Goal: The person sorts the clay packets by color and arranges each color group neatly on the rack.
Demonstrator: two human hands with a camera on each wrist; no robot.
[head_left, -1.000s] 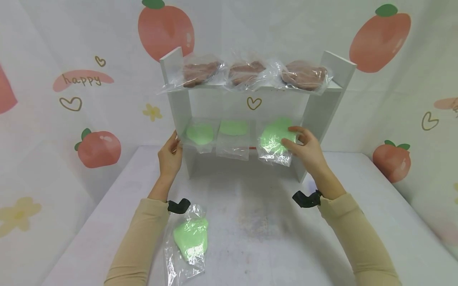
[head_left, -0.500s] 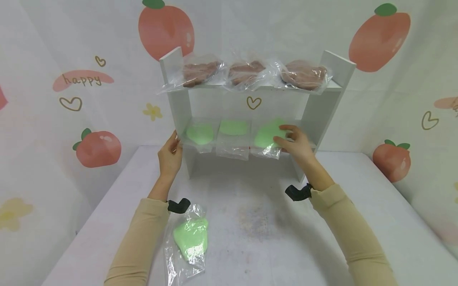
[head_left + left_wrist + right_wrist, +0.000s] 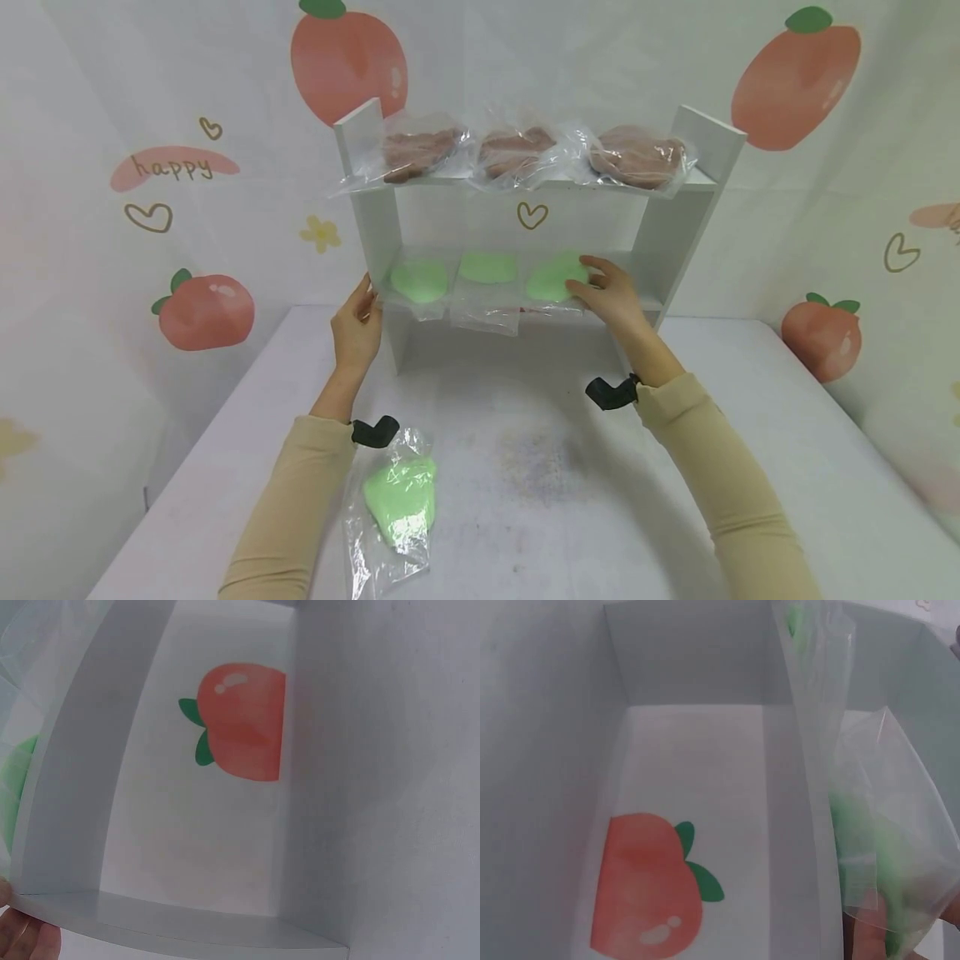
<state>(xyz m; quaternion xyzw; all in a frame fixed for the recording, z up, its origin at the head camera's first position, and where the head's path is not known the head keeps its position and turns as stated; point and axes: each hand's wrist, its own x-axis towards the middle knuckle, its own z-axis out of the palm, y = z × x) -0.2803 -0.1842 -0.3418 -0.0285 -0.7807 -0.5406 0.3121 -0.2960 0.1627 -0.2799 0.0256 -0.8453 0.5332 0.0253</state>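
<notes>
My right hand [image 3: 615, 296] pinches a clear plastic bag of flat, light-green dough-like stuff [image 3: 551, 279] by its right side, on the middle board of a white shelf [image 3: 682, 225]. In the right wrist view the bag [image 3: 892, 780] hangs partly over the board's edge, fingertips [image 3: 869, 934] against it. Left of it on that board lie two similar green bags, a middle one [image 3: 487, 268] and a left one [image 3: 418, 281]. My left hand [image 3: 358, 325] grips the shelf's left side panel, thumb and fingers on either side of its edge in the left wrist view.
Three clear bags of brown stuff, left [image 3: 420, 154], middle [image 3: 517, 150] and right [image 3: 637, 157], lie on the top board. Another green bag [image 3: 401, 500] lies on the white table [image 3: 525, 533] near my left forearm. A patterned cloth [image 3: 247, 233] hangs behind.
My right hand has moved left and slightly inward with the green bag, which now lies flatter on the board, nearer the middle bag. My left hand has stayed put.
</notes>
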